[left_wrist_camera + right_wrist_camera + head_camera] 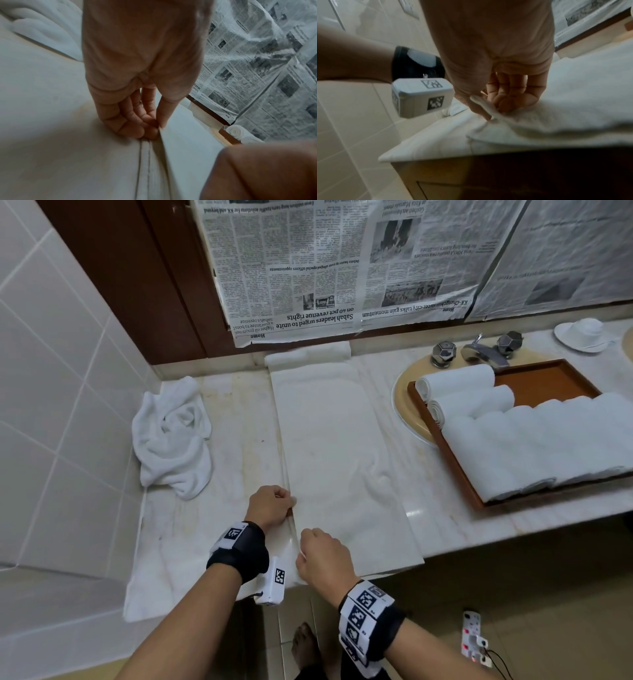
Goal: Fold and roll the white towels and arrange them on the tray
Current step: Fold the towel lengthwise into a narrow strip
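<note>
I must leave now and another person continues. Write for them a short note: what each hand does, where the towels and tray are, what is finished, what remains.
Left hand: pinches the left edge of the flat towel on the counter.
Right hand: pinches the same edge, nearer its front corner.
Flat towel: folded into a long strip, far end against the wall; not rolled yet.
Tray: sits over the sink, holds several rolled towels.
Crumpled towel: on the counter at left, untouched.
Left to do: finish and roll the strip, tray it, then do the crumpled one.
</note>
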A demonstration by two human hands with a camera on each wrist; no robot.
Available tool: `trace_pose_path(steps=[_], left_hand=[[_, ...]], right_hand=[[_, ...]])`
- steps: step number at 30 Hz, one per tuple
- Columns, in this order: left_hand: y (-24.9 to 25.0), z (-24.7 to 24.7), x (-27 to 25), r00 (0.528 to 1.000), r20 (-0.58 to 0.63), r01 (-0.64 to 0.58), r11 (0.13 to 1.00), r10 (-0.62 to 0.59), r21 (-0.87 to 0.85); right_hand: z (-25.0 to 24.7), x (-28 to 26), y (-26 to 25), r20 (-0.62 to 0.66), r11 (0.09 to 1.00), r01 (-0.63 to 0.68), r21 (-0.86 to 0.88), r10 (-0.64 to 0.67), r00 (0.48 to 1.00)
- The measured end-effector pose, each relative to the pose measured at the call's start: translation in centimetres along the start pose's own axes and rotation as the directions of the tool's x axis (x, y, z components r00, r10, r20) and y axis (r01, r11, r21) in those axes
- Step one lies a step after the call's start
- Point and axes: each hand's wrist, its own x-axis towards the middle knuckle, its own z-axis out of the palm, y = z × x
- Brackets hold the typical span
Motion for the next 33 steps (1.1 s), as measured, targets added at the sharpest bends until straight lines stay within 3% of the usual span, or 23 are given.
trace_pose_path(steps=[8, 16, 19, 21, 23, 26, 29, 33], left_hand=[[0.1, -0.2, -0.3, 0.998, -0.002, -0.066, 0.979, 0.068, 0.19], [0.5, -0.4, -0.2, 0.998, 0.026, -0.067, 0.954, 0.062, 0.292], [0.2, 0.1, -0.3, 0.997, 0.008, -0.076, 0.941, 0.078, 0.329], [-0.1, 0.3, -0.5, 0.994, -0.015, -0.094, 0.919, 0.108, 0.383], [-0.4, 0.4, -0.7, 0.986, -0.046, -0.128, 0.906, 0.159, 0.404], [-0.8, 1.0, -1.4, 0.961, -0.078, -0.217, 0.896, 0.266, 0.389], [-1.2, 1.6, -1.5, 0.954, -0.085, -0.226, 0.879, 0.286, 0.419], [-1.2, 2.1, -1.1, 0.955, -0.115, -0.204, 0.89, 0.272, 0.408]], right_hand=[[1.3, -0.1, -1.6, -0.063, 0.998, 0.059, -0.014, -0.06, 0.996], [1.7, -0.7, -1.5, 0.088, 0.994, 0.102, -0.05, -0.097, 0.991], [0.3, -1.2, -0.4, 0.154, 0.994, 0.108, 0.028, -0.111, 0.982], [-1.4, -0.9, 1.4, 0.114, 0.988, 0.036, 0.149, -0.054, 0.992], [-3.7, 0.3, 4.4, -0.039, 0.972, -0.065, 0.227, 0.076, 0.996], [-6.6, 1.7, 10.3, -0.214, 0.922, -0.323, 0.212, 0.366, 0.905], [-7.5, 1.7, 14.2, -0.071, 0.824, -0.518, 0.232, 0.545, 0.835], [-6.7, 1.0, 14.8, 0.037, 0.849, -0.461, 0.259, 0.468, 0.883]])
